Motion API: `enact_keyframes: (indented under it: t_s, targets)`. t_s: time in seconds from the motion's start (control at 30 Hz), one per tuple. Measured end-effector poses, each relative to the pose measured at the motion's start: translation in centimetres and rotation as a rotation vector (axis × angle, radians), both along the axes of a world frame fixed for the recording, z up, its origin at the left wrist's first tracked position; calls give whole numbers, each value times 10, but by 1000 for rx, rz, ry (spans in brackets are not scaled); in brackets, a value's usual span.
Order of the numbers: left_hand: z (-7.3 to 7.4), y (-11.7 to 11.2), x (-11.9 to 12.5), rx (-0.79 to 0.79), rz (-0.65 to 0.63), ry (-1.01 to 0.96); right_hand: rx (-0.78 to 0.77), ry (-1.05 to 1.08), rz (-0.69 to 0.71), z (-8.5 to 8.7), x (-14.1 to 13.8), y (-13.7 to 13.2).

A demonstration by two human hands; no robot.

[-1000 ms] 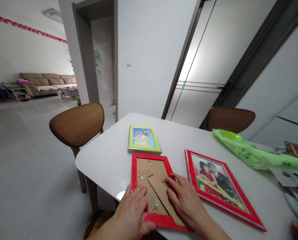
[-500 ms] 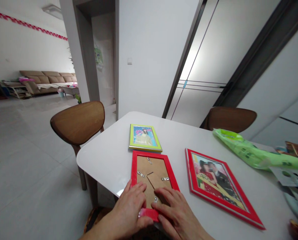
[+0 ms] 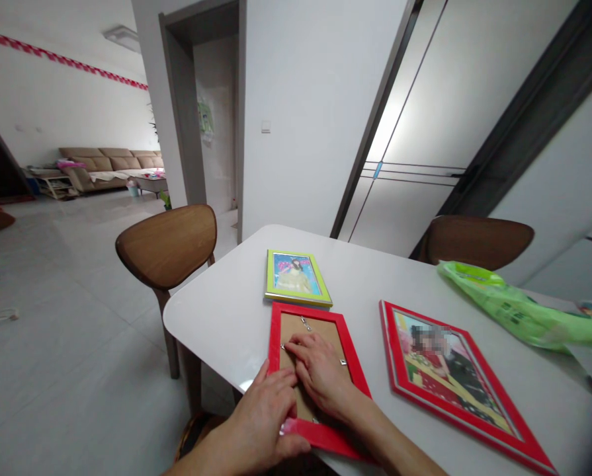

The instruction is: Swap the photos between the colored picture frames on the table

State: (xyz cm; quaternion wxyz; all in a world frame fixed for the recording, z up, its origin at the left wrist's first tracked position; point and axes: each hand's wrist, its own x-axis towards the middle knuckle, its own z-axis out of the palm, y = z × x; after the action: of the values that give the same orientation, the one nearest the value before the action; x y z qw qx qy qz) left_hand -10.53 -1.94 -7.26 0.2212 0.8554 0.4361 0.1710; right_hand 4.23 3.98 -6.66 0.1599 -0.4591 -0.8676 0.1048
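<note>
A red picture frame [image 3: 356, 357] lies face down at the table's near edge, its brown backing board [image 3: 325, 327] showing. My left hand [image 3: 268, 413] is around the frame's lower left corner, thumb along the bottom edge and fingers bent over the left side. Across the backing reaches my right hand [image 3: 320, 370], fingers together and fingertips on the small metal clip [image 3: 282, 346] at the left side; its thumb is hidden. Other metal clips show at the top [image 3: 305, 323] and the right [image 3: 343, 362]. The bottom clip is mostly covered by my right arm.
A yellow-green framed picture [image 3: 298, 299] lies just beyond the red frame. Right of it is a larger red framed photo [image 3: 397, 370], face up. A green plastic bag [image 3: 514, 314] lies farther right on the white table [image 3: 211, 317]. Wooden chairs [image 3: 169, 244] stand around.
My right hand has moved up from the frame's bottom clip to the left clip. My left hand stays at the lower left corner. The view has shifted slightly.
</note>
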Motion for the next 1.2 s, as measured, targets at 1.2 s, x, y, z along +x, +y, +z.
enact_keyframes:
  t_s: [1.2]
  targets:
    - [-5,1,15,342,-2,-296,-216,1117,-728,2,77,-6]
